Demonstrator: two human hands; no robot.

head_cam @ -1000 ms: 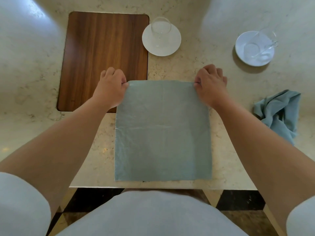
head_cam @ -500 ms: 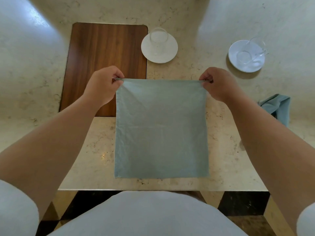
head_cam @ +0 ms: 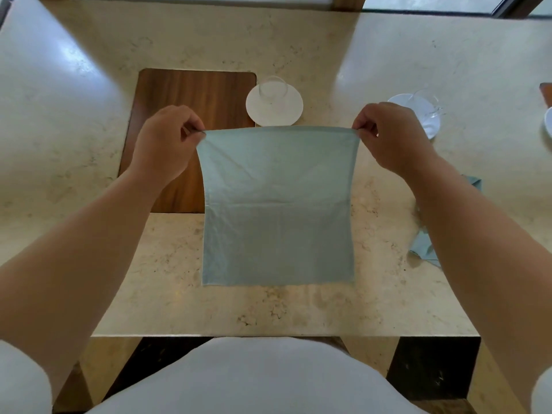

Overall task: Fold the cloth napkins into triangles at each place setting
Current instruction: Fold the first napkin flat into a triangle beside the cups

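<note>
Napkin (head_cam: 277, 204), pale blue-green, lies with its near half flat on the stone table (head_cam: 298, 309), close to the near edge. Its far half is lifted off the surface. The left hand (head_cam: 167, 141) pinches the far left corner between thumb and fingers. The right hand (head_cam: 388, 135) pinches the far right corner likewise. The far edge is taut between them, on the near side of the white saucer (head_cam: 274, 110), and in this view it overlaps the near right corner of the wooden placemat (head_cam: 185, 94).

The step in hand is judged to be the first fold:
1. Release one far corner.
2. Carry the other diagonally to the opposite near corner.
3. Do not drag the near edge.
4. Align the edges, then press the crease.

A second napkin (head_cam: 424, 246) appears to lie crumpled at the right, largely hidden by the forearm. Fold it afterwards.
</note>
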